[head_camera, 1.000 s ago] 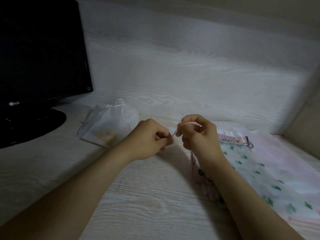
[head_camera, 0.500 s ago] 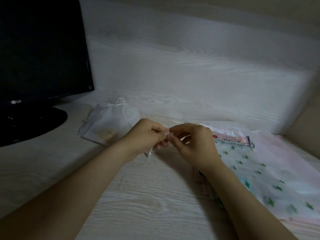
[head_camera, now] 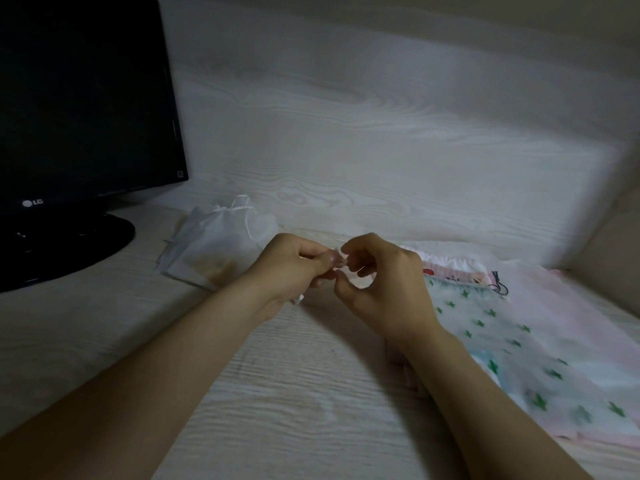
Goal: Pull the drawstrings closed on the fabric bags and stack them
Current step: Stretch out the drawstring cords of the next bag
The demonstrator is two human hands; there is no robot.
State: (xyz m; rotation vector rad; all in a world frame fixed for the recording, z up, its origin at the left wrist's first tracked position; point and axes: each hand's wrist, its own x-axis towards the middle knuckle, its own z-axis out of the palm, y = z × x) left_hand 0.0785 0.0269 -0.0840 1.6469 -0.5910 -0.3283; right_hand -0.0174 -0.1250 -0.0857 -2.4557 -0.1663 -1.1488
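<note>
On the pale wood-grain table (head_camera: 277,410), right of the cinched white mesh bag (head_camera: 221,244), my left hand (head_camera: 291,268) and right hand (head_camera: 381,292) pinch a small pale fabric pouch (head_camera: 299,299), mid-cinch I judge; next, a firm outward pull.

- A head-worn wide-angle camera looks forward and down from the person's eye level onto a pale wood-grain desk (head_camera: 277,410).
- The left hand (head_camera: 291,268) and right hand (head_camera: 377,289) meet close below the lens, near frame centre.
- A dark monitor (head_camera: 79,98) fills the upper left, patterned bags (head_camera: 519,341) run off the right edge, and a back panel (head_camera: 381,133) closes the view.
</note>
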